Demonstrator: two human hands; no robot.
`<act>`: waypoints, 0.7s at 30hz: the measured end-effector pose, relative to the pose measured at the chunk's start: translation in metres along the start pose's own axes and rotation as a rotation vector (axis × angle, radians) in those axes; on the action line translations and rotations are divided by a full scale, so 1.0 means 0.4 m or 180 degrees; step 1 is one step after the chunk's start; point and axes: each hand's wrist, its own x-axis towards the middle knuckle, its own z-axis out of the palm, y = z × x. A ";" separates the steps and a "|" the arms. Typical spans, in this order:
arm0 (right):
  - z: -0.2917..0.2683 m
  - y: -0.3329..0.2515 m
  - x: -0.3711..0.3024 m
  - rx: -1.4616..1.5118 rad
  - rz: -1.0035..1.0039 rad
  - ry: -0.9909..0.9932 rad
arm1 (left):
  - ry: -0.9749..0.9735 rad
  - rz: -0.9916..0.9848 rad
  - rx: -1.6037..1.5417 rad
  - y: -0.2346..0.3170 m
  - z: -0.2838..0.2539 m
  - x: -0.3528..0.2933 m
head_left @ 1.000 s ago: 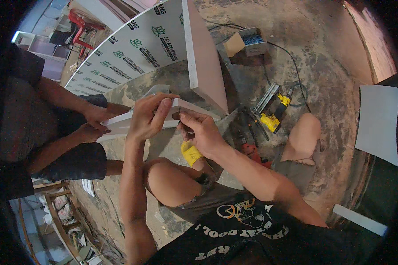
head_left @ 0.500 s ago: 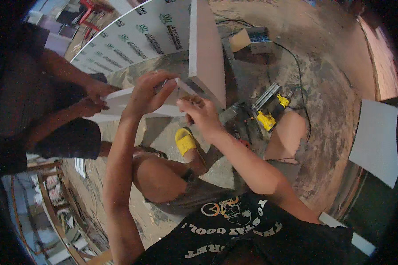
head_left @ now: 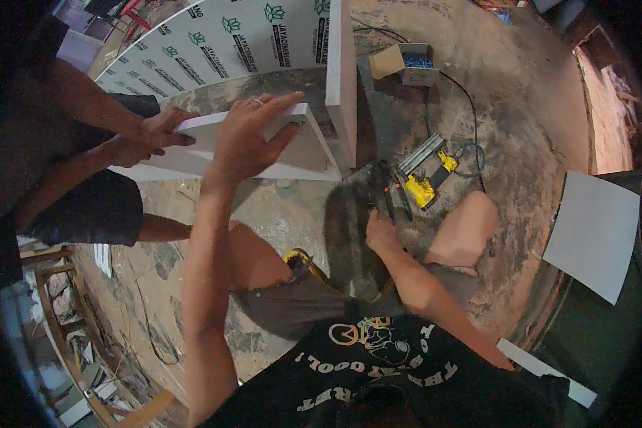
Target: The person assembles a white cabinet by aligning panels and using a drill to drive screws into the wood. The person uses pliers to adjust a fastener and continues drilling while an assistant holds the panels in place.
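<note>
My left hand [head_left: 253, 139] rests over the top edge of a white board [head_left: 310, 146], open with its fingers stretched out; a ring shows on one finger. The board stands on its long edge, near a taller upright white panel [head_left: 341, 85]. My right hand [head_left: 383, 232] is low near the floor, beside a dark hand tool with orange marks [head_left: 390, 196]. Its fingers are mostly hidden, so I cannot make out whether it grips anything. At the left, another person's hands [head_left: 160, 135] hold the board's other end.
A yellow and black nail gun [head_left: 428, 178] with a hose lies right of the dark tool. Beyond it sits an open box [head_left: 419, 64] with blue contents. A large printed panel [head_left: 214, 53] stands at the back. A grey-white sheet [head_left: 595, 232] lies at far right, wooden framing [head_left: 71, 328] at lower left.
My right hand has left the board's corner and moved down and right toward the floor tools. My left hand has opened out along the top edge. The view has shifted slightly.
</note>
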 end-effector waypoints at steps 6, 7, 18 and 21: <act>0.214 0.193 0.031 0.0013 0.0187 0.1147 | 0.0137 0.0233 0.0183 0.000 0.027 0.023; 0.243 0.255 0.035 0.0028 0.0184 0.1352 | 0.0176 0.0314 0.0089 0.001 0.027 0.043; 0.278 0.191 -0.159 -0.1796 0.0015 0.1949 | -0.0721 0.0701 -0.0462 -0.059 0.001 0.061; 0.193 0.157 -0.187 -0.0442 0.0270 0.0507 | -0.0722 0.0844 -0.0427 -0.069 0.011 0.063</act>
